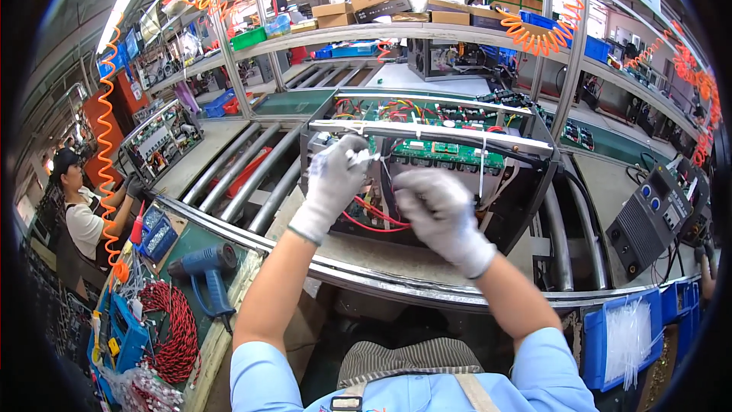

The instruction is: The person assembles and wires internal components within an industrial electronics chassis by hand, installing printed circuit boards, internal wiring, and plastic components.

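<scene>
In front of me stands an open-sided machine chassis (pixel 543 154) with green circuit boards (pixel 446 154), a bundle of black cables along its top bar and red wires (pixel 379 223) low inside. My left hand (pixel 334 183), in a white glove, is closed at the bar's left part, its fingertips pinching a small white strip that looks like a cable tie (pixel 366 156). Just right of it, my gloved right hand (pixel 438 210) is curled in front of the black wires; what its fingers hold, if anything, is hidden. Another white cable tie (pixel 483 168) hangs from the bar further right.
Metal rollers (pixel 276 192) flank the chassis. At left lie a blue heat gun (pixel 206 271), coiled red-black wires (pixel 169 328) and a screw bin (pixel 158 235); a co-worker (pixel 85 217) sits beyond. At right are a welder-like unit (pixel 652 217) and a blue bin of cable ties (pixel 627 339).
</scene>
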`<control>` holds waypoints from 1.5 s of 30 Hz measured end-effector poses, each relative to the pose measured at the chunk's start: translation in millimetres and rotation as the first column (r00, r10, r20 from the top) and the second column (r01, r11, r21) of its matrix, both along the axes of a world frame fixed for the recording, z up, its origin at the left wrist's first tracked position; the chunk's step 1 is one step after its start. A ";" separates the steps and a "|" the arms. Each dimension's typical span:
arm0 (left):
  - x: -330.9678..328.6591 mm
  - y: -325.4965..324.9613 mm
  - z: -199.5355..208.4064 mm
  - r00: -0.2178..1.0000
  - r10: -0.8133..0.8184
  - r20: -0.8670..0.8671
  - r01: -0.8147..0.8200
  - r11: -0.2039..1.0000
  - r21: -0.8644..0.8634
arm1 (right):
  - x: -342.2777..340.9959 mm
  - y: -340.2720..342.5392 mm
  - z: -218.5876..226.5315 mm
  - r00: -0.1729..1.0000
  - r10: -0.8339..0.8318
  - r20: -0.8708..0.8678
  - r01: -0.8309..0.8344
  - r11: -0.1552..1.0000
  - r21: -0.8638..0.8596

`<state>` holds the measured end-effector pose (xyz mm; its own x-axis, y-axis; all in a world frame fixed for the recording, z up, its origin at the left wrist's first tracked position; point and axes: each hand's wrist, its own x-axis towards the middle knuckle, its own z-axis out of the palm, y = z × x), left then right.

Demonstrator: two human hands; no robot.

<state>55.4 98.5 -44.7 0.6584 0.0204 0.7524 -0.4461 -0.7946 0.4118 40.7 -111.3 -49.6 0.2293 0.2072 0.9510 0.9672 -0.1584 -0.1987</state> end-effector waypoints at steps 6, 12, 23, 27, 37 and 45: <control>-28.4 -24.2 -19.1 0.984 0.065 -0.166 -0.054 0.996 0.073 | 53.7 -73.3 53.8 0.839 -0.526 0.140 0.544 0.799 -0.258; -9.4 -42.9 -26.4 0.890 0.119 -0.441 -0.195 0.972 -0.131 | 62.1 -66.1 47.6 0.803 -0.585 0.114 0.577 0.714 -0.398; 0.0 -40.9 -56.5 0.859 0.320 -0.400 -0.335 0.942 0.034 | 54.1 -66.8 51.0 0.776 -0.626 0.081 0.575 0.649 -0.497; 10.5 -26.0 -73.3 0.844 0.417 -0.338 -0.397 0.908 0.132 | 53.7 -64.9 51.1 0.778 -0.616 0.128 0.596 0.656 -0.464; -24.3 -10.7 -38.6 0.978 -0.156 0.139 0.140 0.983 0.119 | 49.8 -62.7 48.6 0.716 -0.688 0.118 0.621 0.551 -0.558; 0.9 -22.6 6.5 0.980 0.044 -0.195 0.043 0.905 0.423 | 52.2 -61.9 47.5 0.714 -0.687 0.137 0.636 0.553 -0.538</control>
